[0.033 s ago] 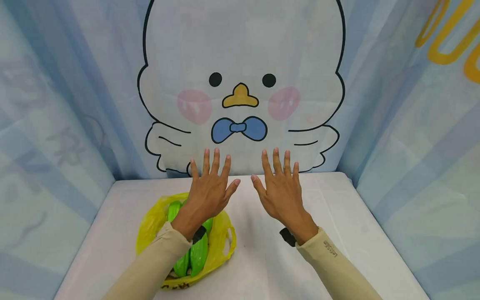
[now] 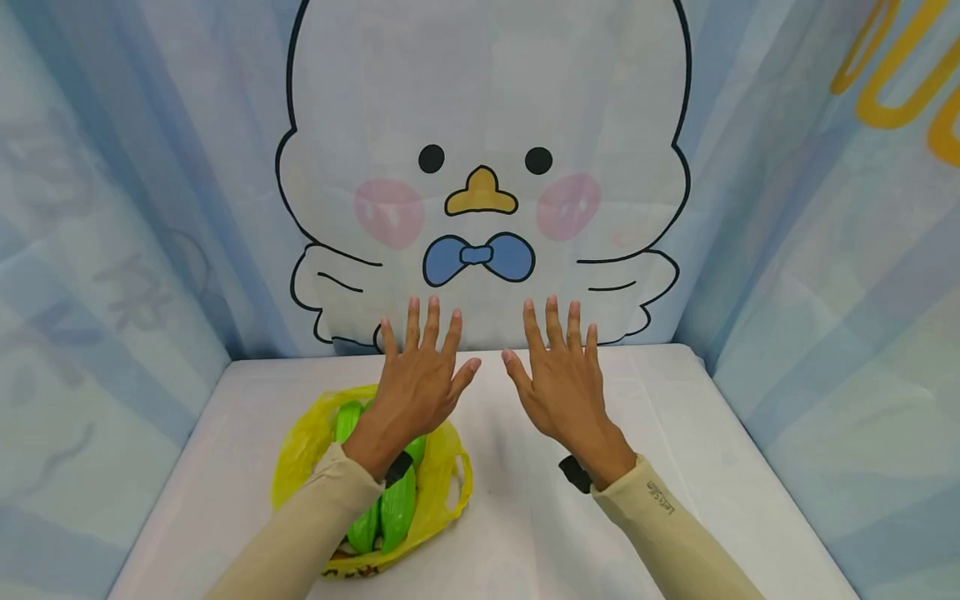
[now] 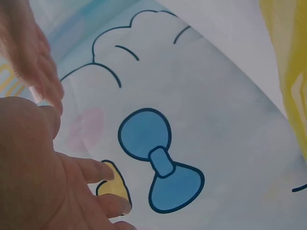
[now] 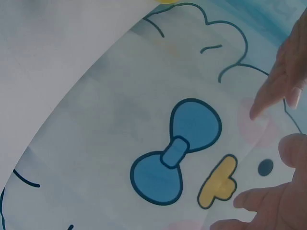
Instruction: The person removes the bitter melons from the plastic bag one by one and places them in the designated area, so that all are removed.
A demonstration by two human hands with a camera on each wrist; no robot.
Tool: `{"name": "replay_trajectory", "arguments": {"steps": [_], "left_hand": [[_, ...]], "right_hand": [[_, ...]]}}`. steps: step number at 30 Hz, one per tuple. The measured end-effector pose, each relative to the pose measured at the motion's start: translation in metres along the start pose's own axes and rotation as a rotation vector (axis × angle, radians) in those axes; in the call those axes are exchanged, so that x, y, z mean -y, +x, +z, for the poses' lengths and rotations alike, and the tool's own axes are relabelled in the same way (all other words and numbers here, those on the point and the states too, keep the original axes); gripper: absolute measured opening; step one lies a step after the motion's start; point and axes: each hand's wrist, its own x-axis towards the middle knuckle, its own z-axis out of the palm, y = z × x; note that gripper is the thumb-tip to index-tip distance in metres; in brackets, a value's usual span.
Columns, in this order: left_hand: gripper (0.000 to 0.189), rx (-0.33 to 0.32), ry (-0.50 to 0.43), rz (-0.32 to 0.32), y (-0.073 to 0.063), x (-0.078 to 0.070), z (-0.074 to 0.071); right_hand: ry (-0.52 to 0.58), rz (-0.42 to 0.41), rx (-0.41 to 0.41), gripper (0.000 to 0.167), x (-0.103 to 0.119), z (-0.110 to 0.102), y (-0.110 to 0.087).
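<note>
My left hand [image 2: 420,385] is raised with its fingers straight and spread, holding nothing. Beside it, a gap apart, my right hand [image 2: 564,387] has the same spread, straight fingers and is also bare. Below my left wrist a yellow plastic bag [image 2: 444,479] lies on the white table, its mouth open. Several glossy green, long, rounded things [image 2: 397,510] are in it, partly hidden by my left forearm; their kind is unclear. In the left wrist view the edge of the yellow bag [image 3: 293,57] shows at the right.
The table [image 2: 570,542] has a white cover. Pale blue curtains [image 2: 847,333] stand at both sides. A back cloth [image 2: 480,92] with a cartoon bird and a blue bow tie [image 2: 476,255] hangs behind the table's far edge. Black bands [image 2: 576,473] sit at my wrists.
</note>
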Motion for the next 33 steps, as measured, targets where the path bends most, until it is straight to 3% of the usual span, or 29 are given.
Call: {"name": "replay_trajectory", "arguments": {"steps": [8,14,22,27,33], "left_hand": [[0.073,0.032,0.029,-0.014,0.0,0.003,-0.001],[0.071,0.015,-0.008,-0.021,-0.006,0.017,-0.002],[0.059,-0.072,-0.205,-0.026,-0.03,0.052,0.004],[0.052,-0.133,-0.336,-0.014,-0.047,0.072,0.005],[0.05,-0.129,-0.456,-0.043,-0.064,0.091,0.006]], "right_hand": [[0.022,0.003,-0.017,0.077,0.001,0.004,0.001],[0.18,0.011,-0.105,0.077,0.006,0.017,-0.001],[0.522,-0.002,-0.191,0.068,0.018,0.042,-0.007],[0.613,0.013,-0.183,0.068,0.029,0.056,-0.011],[0.667,0.012,-0.185,0.067,0.042,0.068,-0.016]]}}
